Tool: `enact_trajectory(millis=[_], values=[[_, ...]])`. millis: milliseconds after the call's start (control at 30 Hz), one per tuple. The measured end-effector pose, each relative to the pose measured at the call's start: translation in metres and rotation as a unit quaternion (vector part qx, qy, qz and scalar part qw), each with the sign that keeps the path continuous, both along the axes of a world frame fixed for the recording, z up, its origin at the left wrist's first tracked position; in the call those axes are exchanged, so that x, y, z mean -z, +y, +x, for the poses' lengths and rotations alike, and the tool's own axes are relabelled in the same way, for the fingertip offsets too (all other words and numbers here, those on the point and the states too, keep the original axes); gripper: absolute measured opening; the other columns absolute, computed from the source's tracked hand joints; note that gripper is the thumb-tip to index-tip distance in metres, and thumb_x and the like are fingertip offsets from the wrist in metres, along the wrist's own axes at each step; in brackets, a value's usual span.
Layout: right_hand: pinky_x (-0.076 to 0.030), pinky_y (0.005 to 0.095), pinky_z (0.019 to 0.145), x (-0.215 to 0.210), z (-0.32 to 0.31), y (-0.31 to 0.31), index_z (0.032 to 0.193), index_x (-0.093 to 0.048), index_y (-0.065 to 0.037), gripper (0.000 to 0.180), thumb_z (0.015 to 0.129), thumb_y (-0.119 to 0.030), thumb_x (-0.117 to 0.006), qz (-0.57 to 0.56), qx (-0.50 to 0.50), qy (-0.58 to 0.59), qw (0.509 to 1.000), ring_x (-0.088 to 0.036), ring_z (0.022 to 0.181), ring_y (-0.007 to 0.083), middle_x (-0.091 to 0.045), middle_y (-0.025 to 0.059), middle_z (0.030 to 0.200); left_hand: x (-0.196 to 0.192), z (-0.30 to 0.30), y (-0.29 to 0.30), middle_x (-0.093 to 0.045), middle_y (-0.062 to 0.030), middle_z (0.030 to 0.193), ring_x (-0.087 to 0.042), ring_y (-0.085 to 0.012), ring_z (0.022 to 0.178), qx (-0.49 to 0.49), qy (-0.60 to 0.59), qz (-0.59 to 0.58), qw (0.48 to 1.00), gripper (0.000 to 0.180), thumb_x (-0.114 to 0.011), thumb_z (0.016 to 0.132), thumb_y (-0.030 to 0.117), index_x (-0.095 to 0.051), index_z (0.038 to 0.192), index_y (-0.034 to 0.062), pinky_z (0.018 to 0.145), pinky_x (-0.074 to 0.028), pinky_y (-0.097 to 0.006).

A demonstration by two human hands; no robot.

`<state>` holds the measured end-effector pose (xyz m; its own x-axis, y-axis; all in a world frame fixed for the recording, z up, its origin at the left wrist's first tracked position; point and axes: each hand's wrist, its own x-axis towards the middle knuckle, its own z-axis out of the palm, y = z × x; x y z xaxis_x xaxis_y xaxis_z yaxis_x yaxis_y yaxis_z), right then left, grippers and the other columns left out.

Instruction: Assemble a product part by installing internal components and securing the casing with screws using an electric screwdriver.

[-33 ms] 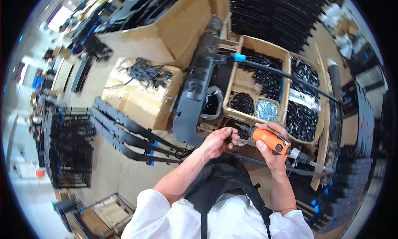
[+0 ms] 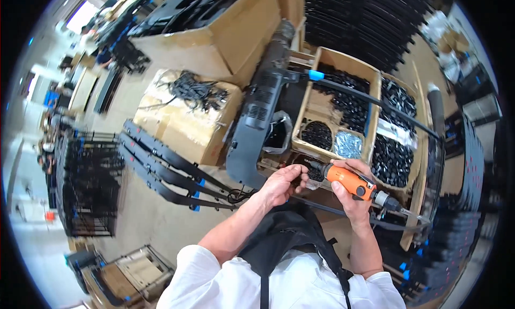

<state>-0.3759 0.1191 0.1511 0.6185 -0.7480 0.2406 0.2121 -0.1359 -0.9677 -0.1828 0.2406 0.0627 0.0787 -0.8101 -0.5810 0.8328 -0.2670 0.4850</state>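
My right hand (image 2: 350, 203) is wrapped round an orange air screwdriver (image 2: 346, 180), its dark nose pointing left toward my other hand. A clear hose (image 2: 410, 213) runs from the tool's rear end to the right. My left hand (image 2: 281, 185) is closed, thumb against fingers, just left of the driver's nose. Whatever sits in that pinch is too small or hidden to name. Beyond the left hand stands a long black plastic panel (image 2: 250, 135) with a vent grille. A divided tray (image 2: 296, 131) holding small black parts and silvery screws (image 2: 347, 144) lies past the driver.
A thin black bar (image 2: 375, 101) with blue tape crosses the tray. Black curved strips (image 2: 166, 172) jut in from the left. Behind them is a carton (image 2: 179, 128) topped with black straps (image 2: 198, 92). Stacked black parts (image 2: 365, 25) rise at the back.
The whole surroundings have shifted slightly to the right in the picture. Both hands and the screwdriver keep nearly the same pose.
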Motion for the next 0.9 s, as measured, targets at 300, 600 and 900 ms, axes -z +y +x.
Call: enact_trajectory(millis=[300, 600, 900], values=[[-0.053, 0.0426, 0.109, -0.002, 0.094, 0.002, 0.139, -0.052, 0.000, 0.054, 0.091, -0.003, -0.078, 0.004, -0.085, 0.064, 0.994, -0.067, 0.123, 0.0278, -0.069, 0.0203, 0.131, -0.002, 0.049, 0.013, -0.063, 0.0019, 0.086, -0.051, -0.0091, 0.064, -0.209, 0.049, 0.024, 0.976, 0.024, -0.057, 0.113, 0.031, -0.063, 0.115, 0.0087, 0.054, -0.039, -0.024], [-0.055, 0.0415, 0.108, 0.003, 0.191, 0.003, 0.139, -0.052, -0.001, 0.054, 0.091, 0.002, -0.078, -0.043, -0.119, 0.116, 0.985, -0.068, 0.123, 0.0271, -0.068, 0.0197, 0.134, 0.014, 0.134, -0.009, -0.050, 0.0044, 0.074, -0.043, -0.0099, 0.058, -0.288, 0.258, -0.032, 0.922, 0.026, -0.056, 0.113, 0.039, -0.057, 0.107, 0.0138, 0.048, -0.033, -0.025], [-0.054, 0.0430, 0.110, -0.004, 0.247, 0.004, 0.138, -0.053, -0.001, 0.052, 0.092, -0.001, -0.078, -0.046, -0.099, 0.164, 0.980, -0.066, 0.126, 0.0294, -0.068, 0.0202, 0.134, 0.020, 0.169, -0.011, -0.054, 0.0044, 0.078, -0.048, -0.0109, 0.065, -0.314, 0.314, -0.051, 0.895, 0.023, -0.059, 0.112, 0.036, -0.063, 0.114, 0.0134, 0.054, -0.036, -0.026]])
